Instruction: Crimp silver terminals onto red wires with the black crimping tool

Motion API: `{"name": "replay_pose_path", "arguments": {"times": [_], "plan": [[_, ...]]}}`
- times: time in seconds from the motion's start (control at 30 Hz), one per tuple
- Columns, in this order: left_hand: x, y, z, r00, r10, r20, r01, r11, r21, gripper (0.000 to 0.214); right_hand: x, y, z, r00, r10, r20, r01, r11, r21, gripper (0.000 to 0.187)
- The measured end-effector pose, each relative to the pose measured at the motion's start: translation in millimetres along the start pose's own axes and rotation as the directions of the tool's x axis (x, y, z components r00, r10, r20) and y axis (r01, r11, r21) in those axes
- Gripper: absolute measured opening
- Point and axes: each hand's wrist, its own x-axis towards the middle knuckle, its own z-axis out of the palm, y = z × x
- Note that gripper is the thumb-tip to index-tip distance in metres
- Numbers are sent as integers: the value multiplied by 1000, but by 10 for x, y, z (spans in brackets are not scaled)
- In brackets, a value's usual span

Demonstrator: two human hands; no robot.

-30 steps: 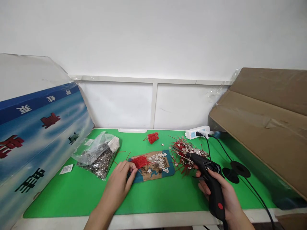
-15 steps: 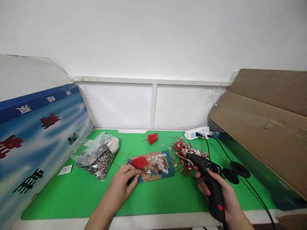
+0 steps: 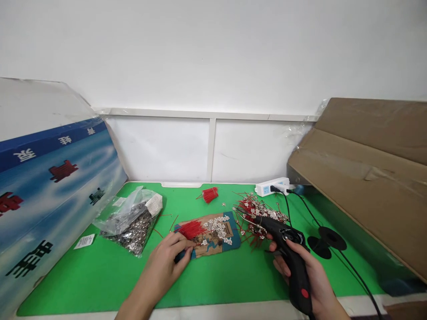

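Left hand [image 3: 171, 253] at a cardboard sheet [image 3: 235, 238], right hand [image 3: 316, 276] wrapped around a black pistol-grip tool [image 3: 296, 273].
Left of both hands lies a bag of metal parts [image 3: 135, 224]; the left fingers curl nearly closed, any hold hidden. Red wires [image 3: 191, 229] lie just beyond them, a wire-and-metal pile [image 3: 255, 205] beyond the right hand.

Workshop, likely: bench [image 3: 207, 284], soldering gun [image 3: 298, 271], red wires [image 3: 191, 229], bagged metal parts [image 3: 135, 226].
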Motion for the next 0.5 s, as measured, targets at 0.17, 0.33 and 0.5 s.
{"name": "replay_pose_path", "arguments": {"times": [0.17,0.33,0.5], "plan": [[3,3,1,1000,23,-6,-23,1000,18,23,43,58,-84,999,-11,32,10,999,30,35],[7,7,-7,998,51,-38,-51,999,11,21,48,73,-112,999,-20,40,19,1000,23,33],[15,12,-15,989,99,-107,-102,995,-24,17,9,34,-35,1000,-15,26,16,1000,-10,34]]}}
